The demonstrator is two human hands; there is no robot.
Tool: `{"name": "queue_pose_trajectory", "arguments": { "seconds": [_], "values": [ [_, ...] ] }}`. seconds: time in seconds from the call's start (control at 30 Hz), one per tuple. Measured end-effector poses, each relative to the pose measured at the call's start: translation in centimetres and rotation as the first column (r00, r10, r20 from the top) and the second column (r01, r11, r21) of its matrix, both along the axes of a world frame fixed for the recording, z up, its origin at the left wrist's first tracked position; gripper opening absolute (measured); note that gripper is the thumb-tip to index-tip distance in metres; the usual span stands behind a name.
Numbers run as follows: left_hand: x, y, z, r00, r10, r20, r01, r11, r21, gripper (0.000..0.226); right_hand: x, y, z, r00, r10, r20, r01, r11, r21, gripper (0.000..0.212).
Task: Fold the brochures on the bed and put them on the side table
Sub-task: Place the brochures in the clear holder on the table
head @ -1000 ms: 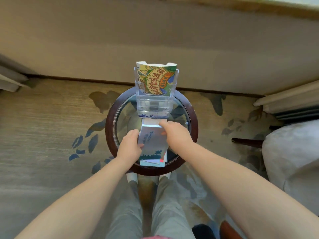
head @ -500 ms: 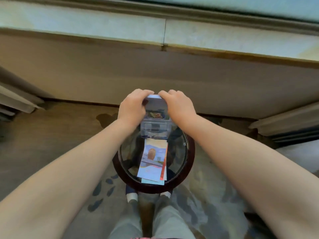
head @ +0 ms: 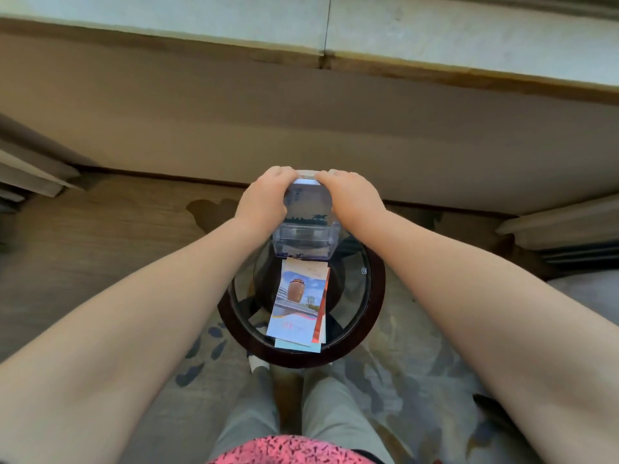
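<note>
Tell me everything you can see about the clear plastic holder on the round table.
The holder is a clear, boxy plastic stand, acrylic by the look, upright on the far side of the round glass-topped side table. A pale blue-and-white brochure stands inside it, and the left hand and right hand curl over the brochure's top edge. A stack of brochures lies flat close in front of its base; contact is unclear.

Probably a hotel room: patterned carpet (head: 398, 376), round glass side table (head: 377, 306), brochure holder (head: 301, 241).
</note>
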State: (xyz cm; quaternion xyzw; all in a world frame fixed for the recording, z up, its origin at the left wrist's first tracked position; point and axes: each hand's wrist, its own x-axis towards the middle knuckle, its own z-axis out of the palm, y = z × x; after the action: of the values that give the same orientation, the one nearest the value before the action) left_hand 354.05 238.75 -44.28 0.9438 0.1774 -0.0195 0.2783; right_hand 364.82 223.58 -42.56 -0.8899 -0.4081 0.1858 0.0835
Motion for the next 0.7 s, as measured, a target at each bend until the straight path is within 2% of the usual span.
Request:
{"name": "queue_pose_trajectory", "arguments": {
  "seconds": [0.23,0.5,0.6,0.7],
  "values": [
    [1.2,0.3,-1.9,0.99,0.014,-0.14,-0.012,1.0,0.016,0.05,0.6,0.6,-2.8,0.999,-0.02,-0.048,0.017,0.998,-0.067,0.045],
    [1.0,-0.3,-4.7,0.982,0.059,-0.179,-0.059,0.998,0.006,0.051,-0.1,0.5,-5.1,0.994,-0.027,-0.105,0.015,0.994,-0.112,0.076],
    [0.5,-0.8,-5.3,0.982,0.05,-0.184,-0.042,0.998,0.049,0.057,-0.7,0.3,-6.0,0.996,-0.029,-0.082,0.023,0.997,-0.078,0.076],
    [0.2,-1.3,-5.6,0.986,0.006,-0.167,0.026,0.982,0.188,0.069,-1.0,0.3,-6.5,0.998,-0.034,-0.052,0.032,0.999,-0.041,0.073]
  ]
}}
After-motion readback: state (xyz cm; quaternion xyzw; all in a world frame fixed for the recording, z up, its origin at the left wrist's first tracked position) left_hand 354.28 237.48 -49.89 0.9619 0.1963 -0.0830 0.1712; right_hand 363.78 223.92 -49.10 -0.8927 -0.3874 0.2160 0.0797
